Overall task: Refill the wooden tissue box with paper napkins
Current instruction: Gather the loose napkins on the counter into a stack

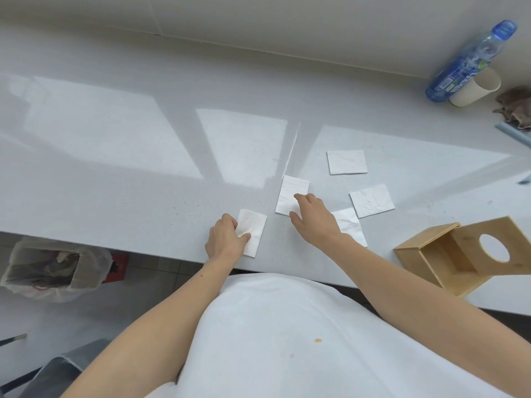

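Note:
Several folded white napkins lie on the pale counter. My left hand [225, 239] pinches the left edge of a small napkin stack [254, 229] near the counter's front edge. My right hand [311, 218] rests fingers-down on another napkin [290, 193], partly covering it and a napkin [352, 226] beneath my wrist. Two more napkins lie farther right, one [346, 162] behind and one [372, 200] beside. The wooden tissue box [425, 251] sits at the front right, its holed lid [494, 248] swung open and its inside bare.
A blue water bottle [471, 61] leans against a cream cup [475, 89] at the back right, beside a crumpled brown cloth [515, 107]. A lined waste bin [54, 268] stands on the floor at left, below the counter's edge [115, 247].

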